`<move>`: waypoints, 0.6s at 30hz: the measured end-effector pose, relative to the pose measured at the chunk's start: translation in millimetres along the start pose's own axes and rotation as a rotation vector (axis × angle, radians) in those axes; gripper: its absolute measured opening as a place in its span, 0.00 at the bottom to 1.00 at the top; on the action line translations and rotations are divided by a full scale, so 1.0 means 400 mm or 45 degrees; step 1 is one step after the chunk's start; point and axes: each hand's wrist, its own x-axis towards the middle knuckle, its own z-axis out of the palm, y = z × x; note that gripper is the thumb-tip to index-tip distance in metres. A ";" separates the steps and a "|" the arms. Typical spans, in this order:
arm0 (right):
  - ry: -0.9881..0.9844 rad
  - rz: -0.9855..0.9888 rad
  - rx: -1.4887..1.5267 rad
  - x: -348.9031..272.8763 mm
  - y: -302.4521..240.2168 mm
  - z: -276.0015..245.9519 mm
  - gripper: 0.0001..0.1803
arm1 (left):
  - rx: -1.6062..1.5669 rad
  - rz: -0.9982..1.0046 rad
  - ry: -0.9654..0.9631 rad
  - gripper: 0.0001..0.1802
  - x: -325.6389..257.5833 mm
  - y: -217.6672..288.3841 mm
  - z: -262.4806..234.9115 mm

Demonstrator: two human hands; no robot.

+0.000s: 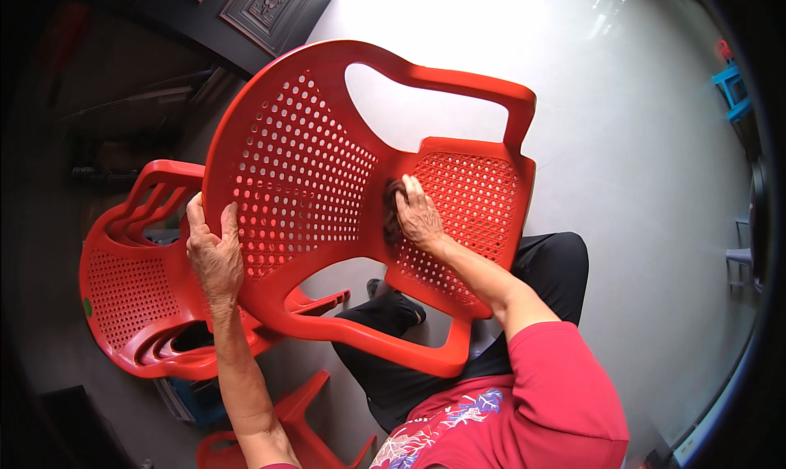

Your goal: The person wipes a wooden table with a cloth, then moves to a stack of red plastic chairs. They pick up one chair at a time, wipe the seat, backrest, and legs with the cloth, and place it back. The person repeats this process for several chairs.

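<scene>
A red plastic armchair [327, 322] with a perforated back and seat lies tilted across my lap. Its top back edge is gripped by my left hand [215, 244], with the thumb on the inner face. Under my right hand [419, 214] is a dark brown cloth [393, 211], pressed where the seat meets the backrest. The fingers of that hand lie over the cloth, hiding part of it.
Several stacked red chairs [131, 297] stand at the left, just behind my left forearm. Another red chair [303, 420] is below. A dark carved panel [270, 11] rises at the far left. Blue stools [733, 88] stand on the grey floor [639, 182] at the right.
</scene>
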 end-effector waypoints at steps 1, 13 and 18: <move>0.015 0.194 -0.018 0.034 -0.021 0.033 0.25 | 0.012 0.004 0.004 0.17 0.001 0.001 0.003; -0.298 -0.242 -0.230 -0.305 0.011 -0.204 0.15 | -0.031 0.058 0.013 0.15 0.004 -0.003 0.011; -0.127 0.363 -0.325 -0.318 0.157 -0.306 0.25 | -0.011 0.038 -0.020 0.16 0.003 -0.031 0.000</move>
